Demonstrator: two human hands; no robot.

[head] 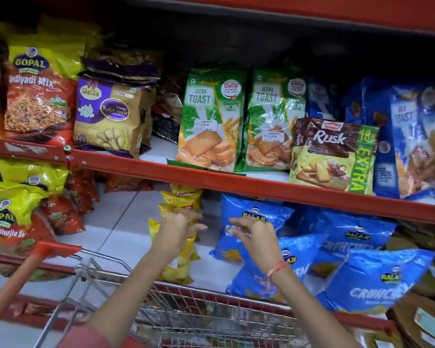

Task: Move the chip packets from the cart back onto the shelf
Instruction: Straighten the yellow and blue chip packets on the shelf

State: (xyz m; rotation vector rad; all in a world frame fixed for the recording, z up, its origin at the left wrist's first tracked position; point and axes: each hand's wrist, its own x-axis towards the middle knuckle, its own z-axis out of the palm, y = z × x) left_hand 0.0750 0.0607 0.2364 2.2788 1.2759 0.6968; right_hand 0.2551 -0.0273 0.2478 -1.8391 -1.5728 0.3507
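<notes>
Left hand (pixel 178 226) lies on the glossy yellow chip packets (pixel 180 268) — grip too blurred to tell; right hand (pixel 254 234) spread loose, empty, before crinkled blue Balaji packets (pixel 357 237).

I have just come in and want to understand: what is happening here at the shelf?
A person stands behind a wire cart and reaches with both hands to the lower shelf. The left hand is on a standing yellow chip packet; blur hides whether it grips. The right hand hovers with spread fingers over the blue packets.
</notes>
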